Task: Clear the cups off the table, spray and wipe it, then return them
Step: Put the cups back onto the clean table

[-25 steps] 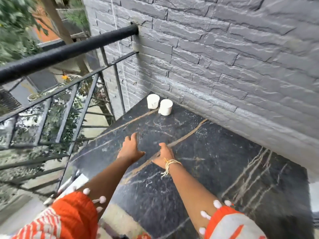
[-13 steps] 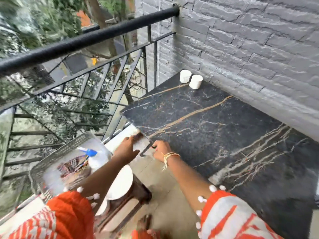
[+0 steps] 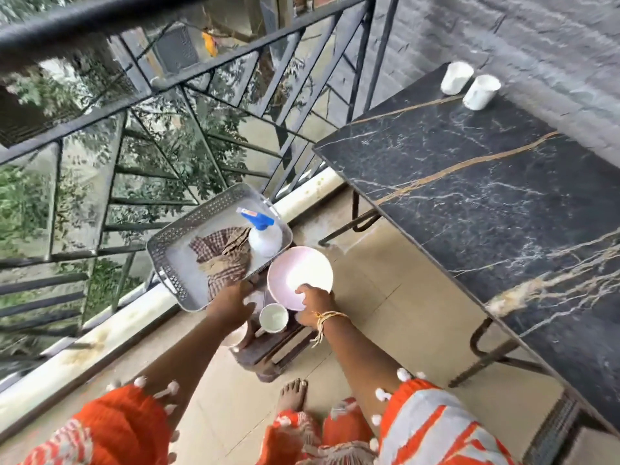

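Two white cups [image 3: 456, 77] [image 3: 481, 92] stand at the far corner of the black marble table [image 3: 486, 196], by the grey wall. Left of the table is a low wooden stool [image 3: 268, 347]. On it are a third white cup [image 3: 274, 317], a pale pink plate [image 3: 298, 273] and a silver tray [image 3: 174, 250]. A spray bottle [image 3: 263, 234] with a blue head and a checked cloth [image 3: 221, 260] lie in the tray. My left hand [image 3: 231, 303] hovers flat over the stool beside the cup, with something white blurred under it. My right hand [image 3: 313, 305] grips the plate's near rim.
A black metal railing [image 3: 201, 105] runs along the left, with a pale kerb [image 3: 100, 333] below it. The table's black legs [image 3: 483, 333] stand on beige floor tiles. My bare foot [image 3: 293, 394] is on the floor just before the stool.
My view swung from the tabletop down to the stool. Both hands dropped from the table's near edge to the stool; the right one now holds the plate's rim.
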`<state>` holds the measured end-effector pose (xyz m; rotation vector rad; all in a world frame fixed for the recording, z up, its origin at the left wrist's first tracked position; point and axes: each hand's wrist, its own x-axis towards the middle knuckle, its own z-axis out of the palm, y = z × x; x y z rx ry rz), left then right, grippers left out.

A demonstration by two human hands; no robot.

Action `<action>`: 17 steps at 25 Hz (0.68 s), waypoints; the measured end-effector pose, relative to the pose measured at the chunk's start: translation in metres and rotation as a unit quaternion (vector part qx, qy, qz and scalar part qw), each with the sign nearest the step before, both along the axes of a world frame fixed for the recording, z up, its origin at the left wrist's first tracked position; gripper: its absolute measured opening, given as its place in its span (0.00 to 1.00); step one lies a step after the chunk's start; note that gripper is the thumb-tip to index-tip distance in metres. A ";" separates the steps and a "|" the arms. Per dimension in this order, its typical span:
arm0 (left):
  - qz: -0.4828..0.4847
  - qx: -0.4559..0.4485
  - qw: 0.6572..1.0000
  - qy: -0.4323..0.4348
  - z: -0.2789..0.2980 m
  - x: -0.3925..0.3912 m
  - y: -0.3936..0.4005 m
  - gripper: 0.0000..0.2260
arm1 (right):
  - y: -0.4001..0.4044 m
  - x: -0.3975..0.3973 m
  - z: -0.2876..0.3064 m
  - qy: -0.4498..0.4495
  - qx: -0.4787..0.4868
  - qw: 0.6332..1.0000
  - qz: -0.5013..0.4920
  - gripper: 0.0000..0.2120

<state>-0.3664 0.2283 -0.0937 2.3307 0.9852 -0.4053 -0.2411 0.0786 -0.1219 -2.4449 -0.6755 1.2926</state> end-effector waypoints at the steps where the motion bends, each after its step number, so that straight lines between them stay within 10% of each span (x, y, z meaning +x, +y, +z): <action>1: 0.005 0.004 1.000 0.028 -0.008 -0.013 0.005 0.21 | 0.006 -0.013 -0.005 -0.002 0.001 1.000 0.013 0.29; 6: 0.029 0.000 0.993 0.118 -0.048 -0.065 0.007 0.31 | 0.019 -0.058 -0.031 -0.063 -0.028 0.993 0.099 0.40; 17: 0.140 -0.028 0.990 -0.014 -0.091 -0.083 -0.001 0.35 | 0.026 -0.078 -0.062 -0.153 -0.021 0.978 0.142 0.35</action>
